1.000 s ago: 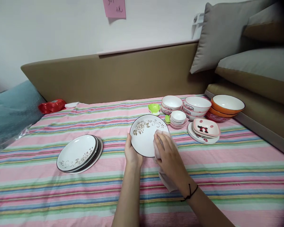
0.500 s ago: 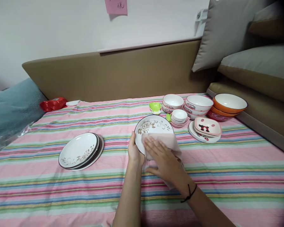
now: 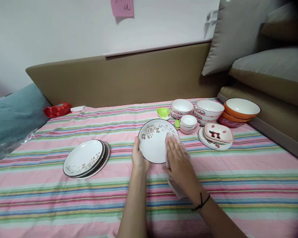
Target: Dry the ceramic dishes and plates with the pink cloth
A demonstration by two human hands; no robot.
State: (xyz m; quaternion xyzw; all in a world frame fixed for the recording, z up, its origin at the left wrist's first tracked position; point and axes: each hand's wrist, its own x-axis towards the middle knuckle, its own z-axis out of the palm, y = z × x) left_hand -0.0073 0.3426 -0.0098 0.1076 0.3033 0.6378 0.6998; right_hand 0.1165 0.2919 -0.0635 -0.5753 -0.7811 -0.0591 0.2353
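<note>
A round white plate with a dark rim and brown flower pattern is held up, tilted toward me. My left hand grips its lower left edge, thumb on the rim and fingers underneath. My right hand presses a pale pink cloth against the plate's right side, its fingers lying over the cloth. Part of the plate's right rim is hidden by the cloth and hand. To the left, a stack of similar plates rests on the striped cloth.
Bowls, small dishes, a green leaf-shaped dish, cat-patterned square dishes and orange bowls stand at the right. A red packet lies at the back left. Cushions and a sofa back border the striped bedspread.
My right hand and the cloth have slid right across the plate toward its edge, uncovering its middle. My left hand and the plate have shifted slightly left.
</note>
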